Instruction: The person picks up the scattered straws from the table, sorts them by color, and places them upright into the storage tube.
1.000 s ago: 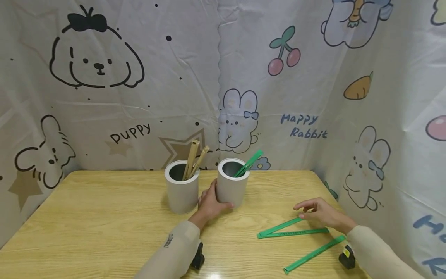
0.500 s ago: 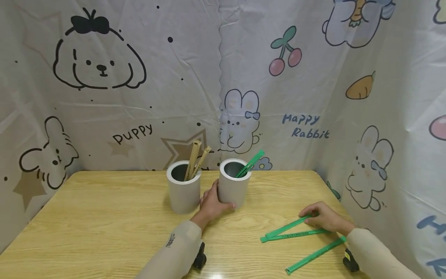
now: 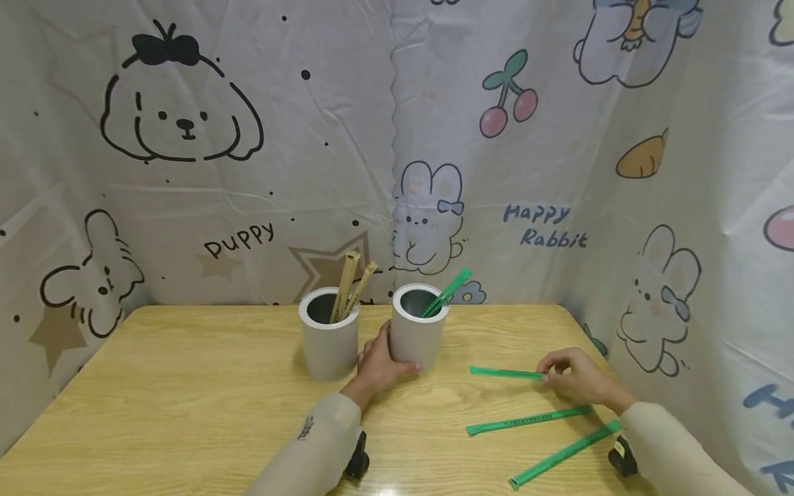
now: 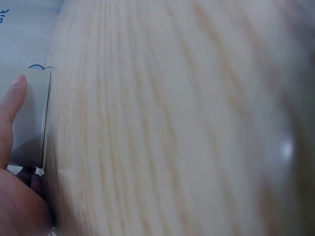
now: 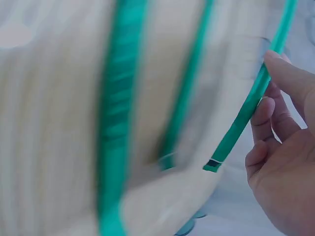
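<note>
My left hand grips the lower part of a light grey cylindrical cup, thumb across its front. One or more slim green packets lean out of that cup. My right hand pinches another slim green packet, printed with small writing, between thumb and fingers; in the right wrist view this packet appears raised off the table. Two similar packets lie on the table: a middle one and a nearer one. Their contents do not show.
A second grey cup with several tan slim packets stands left of my left hand. The wooden table ends at a printed cloth backdrop behind and at both sides.
My right hand has closed on the farthest green packet and lifted and turned it away from the middle one, which it lay against. My left hand keeps its hold on the cup.
</note>
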`<state>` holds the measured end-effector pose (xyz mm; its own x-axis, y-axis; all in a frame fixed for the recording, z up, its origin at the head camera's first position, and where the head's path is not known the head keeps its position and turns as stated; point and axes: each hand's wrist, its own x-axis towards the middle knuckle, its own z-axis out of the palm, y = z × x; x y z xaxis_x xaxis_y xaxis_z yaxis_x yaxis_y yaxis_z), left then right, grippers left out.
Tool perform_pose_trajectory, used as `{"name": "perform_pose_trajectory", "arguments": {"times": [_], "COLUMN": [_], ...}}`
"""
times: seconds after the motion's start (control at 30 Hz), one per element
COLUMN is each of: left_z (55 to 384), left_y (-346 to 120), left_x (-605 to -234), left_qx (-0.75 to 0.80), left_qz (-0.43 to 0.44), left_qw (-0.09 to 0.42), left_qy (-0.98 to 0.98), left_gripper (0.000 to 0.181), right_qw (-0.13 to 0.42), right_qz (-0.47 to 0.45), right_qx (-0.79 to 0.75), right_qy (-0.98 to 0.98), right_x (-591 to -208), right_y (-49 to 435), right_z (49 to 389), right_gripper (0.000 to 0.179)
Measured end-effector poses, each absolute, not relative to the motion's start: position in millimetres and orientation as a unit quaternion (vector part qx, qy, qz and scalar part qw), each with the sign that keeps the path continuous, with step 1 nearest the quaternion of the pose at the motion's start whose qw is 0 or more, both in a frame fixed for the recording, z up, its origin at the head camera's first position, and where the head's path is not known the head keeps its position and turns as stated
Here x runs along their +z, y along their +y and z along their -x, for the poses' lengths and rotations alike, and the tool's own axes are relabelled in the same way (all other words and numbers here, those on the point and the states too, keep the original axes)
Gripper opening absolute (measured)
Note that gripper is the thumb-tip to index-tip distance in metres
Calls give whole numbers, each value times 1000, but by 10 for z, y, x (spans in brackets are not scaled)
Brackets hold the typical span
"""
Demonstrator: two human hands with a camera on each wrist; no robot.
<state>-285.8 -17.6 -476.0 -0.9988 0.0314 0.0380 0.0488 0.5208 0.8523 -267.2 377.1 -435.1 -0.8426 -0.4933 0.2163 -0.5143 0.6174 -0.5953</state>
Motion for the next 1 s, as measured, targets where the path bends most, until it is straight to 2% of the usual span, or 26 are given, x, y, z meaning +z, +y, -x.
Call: {"name": "perform_pose_trajectory", "arguments": {"times": [0.07, 0.13, 0.27, 0.37, 0.43, 0.57, 0.67, 0.8, 1.0], "left_z": [2859, 2863, 2858, 2841, 2831, 2813, 2810, 2824, 2851], "left_y": [-178, -180, -184, -182, -180, -178, -179, -182, -170], "left_x": [-4768, -4776, -4773, -4758, -4751, -4737, -4740, -4753, -4787], "left_qx": [-488, -488, -488, -492, -494, -496, -499, -500, -504], "left_qz": [21, 21, 24, 22, 19, 20, 20, 19, 16], "left_qw": [8, 9, 12, 11, 8, 9, 9, 10, 7], "left_qy": [-872, -873, -873, -870, -869, -868, -866, -866, -863], "left_gripper": [112, 112, 111, 112, 112, 112, 112, 112, 113], "right_qw": [33, 28, 4, 6, 13, 18, 14, 21, 76], "right_qz": [-273, -243, -174, -151, -157, -194, -204, -174, -88], "right_qx": [358, 382, 455, 536, 608, 751, 809, 836, 810], "right_qy": [-892, -891, -873, -831, -778, -631, -551, -519, -575], "right_x": [-4261, -4156, -3953, -3815, -3724, -3544, -3431, -3349, -3421], "right_y": [3732, 3679, 3528, 3386, 3278, 3039, 2846, 2572, 2133], "right_z": [2667, 2654, 2638, 2646, 2656, 2666, 2665, 2684, 2743], "right_gripper": [7, 7, 20, 15, 9, 23, 26, 22, 15]}}
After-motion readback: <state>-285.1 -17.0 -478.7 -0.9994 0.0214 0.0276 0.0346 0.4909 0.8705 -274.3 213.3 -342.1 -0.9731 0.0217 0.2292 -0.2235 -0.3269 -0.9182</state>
